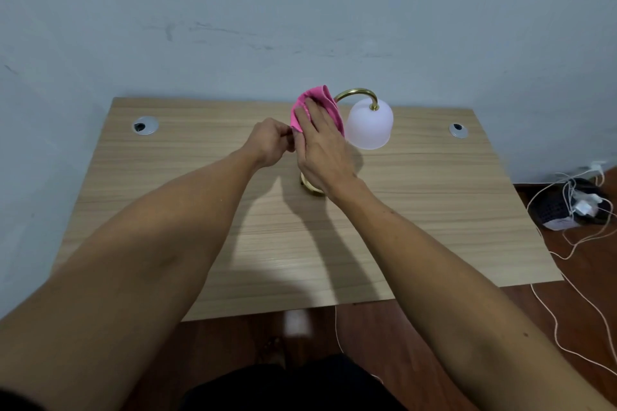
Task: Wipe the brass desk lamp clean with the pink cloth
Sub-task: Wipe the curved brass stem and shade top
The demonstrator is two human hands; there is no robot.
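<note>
The brass desk lamp stands near the middle of the wooden desk (434, 210). Its curved brass neck (355, 93) arches to the right over a frosted white shade (369, 125). A sliver of the brass base (309, 186) shows under my right wrist. The pink cloth (317, 103) is wrapped around the upright stem, which is hidden. My right hand (322, 147) lies flat over the cloth and presses it to the stem. My left hand (270, 143) is closed at the cloth's left edge, pinching it.
Two round grey cable grommets sit in the desk, one at the back left (144, 125) and one at the back right (458, 129). A blue-grey wall rises behind. On the floor to the right lie white cables (567, 243) and a dark power strip (567, 207).
</note>
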